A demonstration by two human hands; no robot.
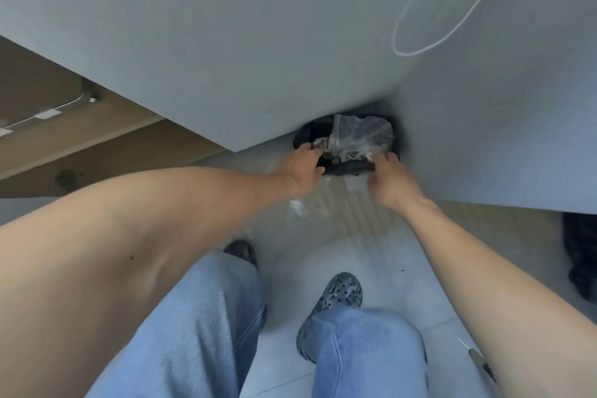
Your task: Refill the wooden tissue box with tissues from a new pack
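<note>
Neither the wooden tissue box nor a tissue pack is in view. Low against the grey wall stands a pale slatted waste bin (350, 215) lined with a black bag (350, 168). A crumpled clear plastic wrapper (361, 136) sticks up out of it, on top of some scraps. My left hand (303, 170) curls over the left side of the bag's rim. At the right side of the rim my right hand (392, 186) is closed, its fingertips touching the wrapper's lower edge.
A grey desk panel (226, 42) overhangs the bin from the upper left, and a grey wall with a loose white cable (416, 52) stands at the right. My legs in blue jeans and patterned shoes (339, 296) stand on the pale floor. A dark object (581, 255) lies at the right edge.
</note>
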